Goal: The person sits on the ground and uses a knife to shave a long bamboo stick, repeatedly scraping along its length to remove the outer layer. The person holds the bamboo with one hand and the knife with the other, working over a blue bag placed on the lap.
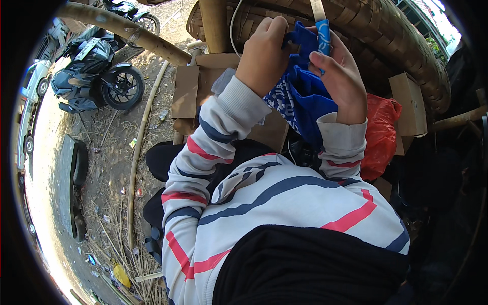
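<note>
My left hand (265, 55) is closed, its fingers pinching the top edge of a blue cloth (307, 96) with a white pattern on part of it. The cloth hangs in folds below and between both hands. In my right hand (341, 71), the thumb and fingers hold a blue piece with pale wavy lines (323, 38). A pale flat strip (317, 10) runs up from that piece; its exact kind is unclear. The right fingers also lie against the cloth, and part of their grip is hidden.
An open cardboard box (187, 90) stands beyond my knees. A red plastic bag (381, 132) sits at the right, beside a cardboard flap (409, 104). Large woven bamboo work (386, 35) and a bamboo post (213, 25) rise ahead. A motorcycle (96, 76) is parked at the left.
</note>
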A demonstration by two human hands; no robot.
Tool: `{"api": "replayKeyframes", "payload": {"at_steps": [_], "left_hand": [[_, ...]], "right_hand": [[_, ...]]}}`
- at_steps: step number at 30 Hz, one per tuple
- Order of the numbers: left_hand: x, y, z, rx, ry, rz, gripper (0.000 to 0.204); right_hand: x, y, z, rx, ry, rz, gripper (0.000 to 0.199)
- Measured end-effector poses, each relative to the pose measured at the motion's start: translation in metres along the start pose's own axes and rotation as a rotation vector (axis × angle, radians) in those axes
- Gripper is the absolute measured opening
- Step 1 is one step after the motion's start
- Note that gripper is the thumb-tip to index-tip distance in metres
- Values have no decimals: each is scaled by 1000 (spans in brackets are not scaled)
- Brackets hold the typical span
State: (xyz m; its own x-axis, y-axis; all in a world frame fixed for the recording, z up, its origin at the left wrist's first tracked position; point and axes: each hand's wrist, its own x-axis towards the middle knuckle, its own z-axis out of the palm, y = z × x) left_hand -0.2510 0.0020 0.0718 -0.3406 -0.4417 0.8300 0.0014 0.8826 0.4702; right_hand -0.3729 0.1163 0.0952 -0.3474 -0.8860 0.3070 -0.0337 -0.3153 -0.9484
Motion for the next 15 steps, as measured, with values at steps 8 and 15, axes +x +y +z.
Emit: {"api": "replayKeyframes", "payload": {"at_steps": [8,15], "left_hand": [[2,-13,3,-159,31,-6,25],[5,-31,-7,8,-14,-130,24]], "right_hand": [[19,31,-16,461,-163,239,25],[22,17,4,503,-143,271,24]]}}
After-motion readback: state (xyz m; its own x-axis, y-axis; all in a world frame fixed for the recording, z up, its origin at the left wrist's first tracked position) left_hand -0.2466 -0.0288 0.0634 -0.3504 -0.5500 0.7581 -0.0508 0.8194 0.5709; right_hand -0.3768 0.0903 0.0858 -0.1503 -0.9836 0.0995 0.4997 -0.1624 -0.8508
